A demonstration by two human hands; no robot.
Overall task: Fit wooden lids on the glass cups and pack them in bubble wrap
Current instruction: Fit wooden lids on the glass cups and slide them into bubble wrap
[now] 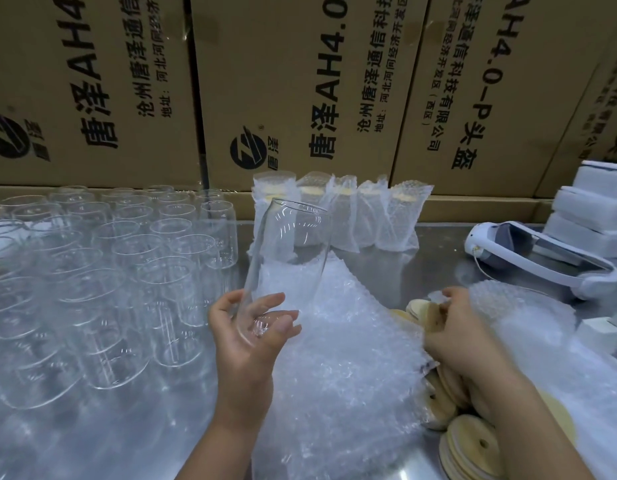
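Observation:
My left hand (255, 327) grips the base of a clear glass cup (289, 251), held up and tilted, mouth pointing away, with no lid on it. My right hand (452, 327) reaches into the wooden lids (421, 311) at the right, fingers curled on one lid near its edge. More round wooden lids (473, 445) with a small hole lie stacked by my right forearm. A pile of bubble wrap bags (338, 348) lies between my hands. Several wrapped cups (369, 216) with lids stand in a row at the back.
Many bare glass cups (120, 258) stand crowded on the left of the steel table (92, 438). Printed cardboard boxes (300, 81) wall off the back. A white headset (542, 258) and white boxes (591, 209) lie at the right, beside another bubble wrap bundle (528, 313).

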